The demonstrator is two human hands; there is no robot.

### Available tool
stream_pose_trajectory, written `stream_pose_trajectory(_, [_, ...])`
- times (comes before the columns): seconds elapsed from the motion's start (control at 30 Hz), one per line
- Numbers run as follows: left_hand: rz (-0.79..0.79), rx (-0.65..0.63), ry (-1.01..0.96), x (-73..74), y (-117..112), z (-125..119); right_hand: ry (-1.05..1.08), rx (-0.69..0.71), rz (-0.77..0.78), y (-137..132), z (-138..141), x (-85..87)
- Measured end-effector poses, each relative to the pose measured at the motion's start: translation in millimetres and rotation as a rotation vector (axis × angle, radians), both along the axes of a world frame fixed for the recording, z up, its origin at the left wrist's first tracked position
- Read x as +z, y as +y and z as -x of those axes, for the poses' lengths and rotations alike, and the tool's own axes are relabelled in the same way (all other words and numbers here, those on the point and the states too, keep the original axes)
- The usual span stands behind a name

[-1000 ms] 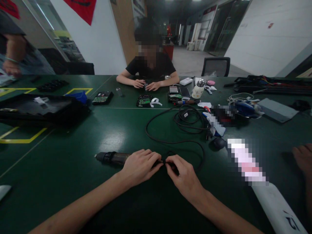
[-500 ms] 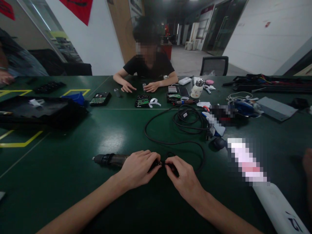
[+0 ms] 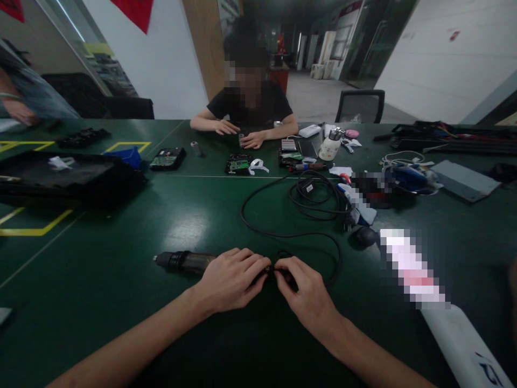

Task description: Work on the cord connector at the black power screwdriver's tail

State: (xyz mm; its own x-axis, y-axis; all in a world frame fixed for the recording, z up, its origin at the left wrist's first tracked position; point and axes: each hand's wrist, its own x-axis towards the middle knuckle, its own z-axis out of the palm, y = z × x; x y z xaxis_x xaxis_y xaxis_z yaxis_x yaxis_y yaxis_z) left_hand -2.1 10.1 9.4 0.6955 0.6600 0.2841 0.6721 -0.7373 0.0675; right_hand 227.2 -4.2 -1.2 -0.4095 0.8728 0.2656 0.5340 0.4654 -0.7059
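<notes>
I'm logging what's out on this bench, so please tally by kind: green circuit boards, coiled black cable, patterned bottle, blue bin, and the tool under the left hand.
Green circuit boards: 3
Coiled black cable: 1
Patterned bottle: 1
Blue bin: 1
Tool under the left hand: 1
Total: 7

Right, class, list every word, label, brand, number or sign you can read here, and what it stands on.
Nothing reads with certainty.
White bar: dark marks, perhaps "12", too unclear to confirm; its pixelated part is unreadable.
Black cable: white label, too small to read.
Red banner: cut off at the top, unreadable.
Right-hand wall: small red mark, too blurred.
</notes>
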Motion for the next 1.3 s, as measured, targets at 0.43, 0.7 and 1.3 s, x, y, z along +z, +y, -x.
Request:
stream_pose_trajectory(0.43, [-0.107,-0.028,0.023,-4.0,-1.1,2.9,0.001,0.006,-0.027,-0.4,0.1,2.1])
stream_pose_trajectory(0.7, [-0.090,-0.036,0.029,-3.7,-1.1,1.8,-0.012,-0.003,-0.042,-0.2,0.5,3.3])
stream_pose_trajectory(1.3, [-0.058,-0.041,0.002,-1.0,-1.1,2.0,-0.008,0.000,-0.046,-0.1,0.8,2.0])
